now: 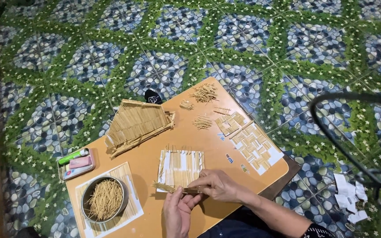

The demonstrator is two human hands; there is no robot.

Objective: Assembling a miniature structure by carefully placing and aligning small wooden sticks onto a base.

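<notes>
My left hand (pixel 178 213) and my right hand (pixel 217 185) together hold a thin bundle of wooden sticks (pixel 169 188) at the near edge of a low orange table (pixel 208 141). The bundle lies just below a partly woven panel of sticks on white paper (pixel 181 166). My right hand pinches the bundle's right end; my left hand supports it from beneath. A small stick-built house roof (pixel 138 125) stands at the table's far left. A round metal bowl full of loose sticks (pixel 104 200) sits on a stick mat at the near left.
Loose stick piles (pixel 204 93) and woven square panels on white paper (pixel 253 146) lie at the table's right. A flat tin with a green tool (pixel 76 163) rests on the left edge. White paper scraps (pixel 348 198) litter the patterned floor. A black cable (pixel 331 132) arcs at right.
</notes>
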